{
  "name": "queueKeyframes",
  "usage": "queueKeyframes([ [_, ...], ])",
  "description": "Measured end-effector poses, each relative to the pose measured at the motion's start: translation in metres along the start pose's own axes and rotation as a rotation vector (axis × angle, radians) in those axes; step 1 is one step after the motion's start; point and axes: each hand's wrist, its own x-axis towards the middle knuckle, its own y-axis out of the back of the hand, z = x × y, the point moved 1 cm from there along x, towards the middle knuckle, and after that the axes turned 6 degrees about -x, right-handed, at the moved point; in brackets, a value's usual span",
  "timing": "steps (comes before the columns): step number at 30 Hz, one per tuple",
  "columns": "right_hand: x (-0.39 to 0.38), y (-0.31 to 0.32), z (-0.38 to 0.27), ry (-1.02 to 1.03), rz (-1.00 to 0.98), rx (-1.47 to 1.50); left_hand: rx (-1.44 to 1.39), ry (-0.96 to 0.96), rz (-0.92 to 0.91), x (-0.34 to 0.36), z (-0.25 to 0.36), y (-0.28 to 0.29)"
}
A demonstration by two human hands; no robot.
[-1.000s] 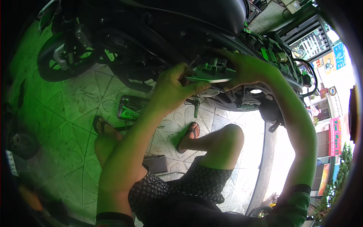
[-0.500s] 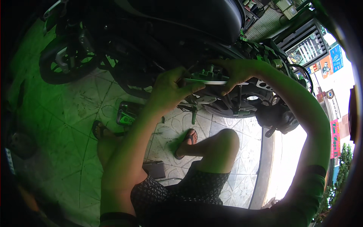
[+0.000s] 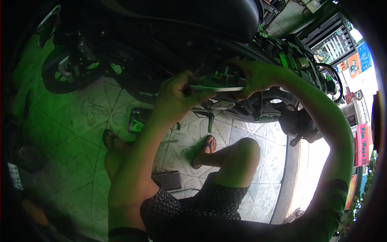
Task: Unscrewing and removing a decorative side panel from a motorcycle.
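Note:
A black motorbike (image 3: 193, 24) with exposed parts fills the upper view. At its side I hold a panel (image 3: 217, 88) with a pale, straight edge and dark fittings on top. My left hand (image 3: 181, 94) grips its left end, thumb along the front edge. My right hand (image 3: 258, 78) grips the right end, thumb and fingertips curled round it. The fingers behind the panel are partly hidden in shadow, so I cannot tell whether the panel touches the bike. A footrest (image 3: 210, 123) shows just below the hands.
My legs and sandalled feet (image 3: 207, 147) are on the tiled floor (image 3: 100, 169). A tray-like object (image 3: 135, 121) and a dark flat box (image 3: 167, 179) lie near them. The bike's wheel (image 3: 60, 78) is at left. A mesh grate (image 3: 278, 22), signboards (image 3: 360, 141) and bright street are at right.
Both hands and the panel have shifted a little left, and my right elbow has swung outward to the right. The grip on the panel looks the same.

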Motion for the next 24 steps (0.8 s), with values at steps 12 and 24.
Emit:
queueKeyframes([
  [12, 0.005, -0.01, 0.009, 0.054, 0.022, 0.148, 0.01, -0.082, 0.071, -0.003, -0.002, -0.004],
  [24, 0.003, -0.017, 0.016, 0.114, 0.14, 0.113, 0.004, -0.029, 0.025, -0.005, -0.003, -0.003],
])
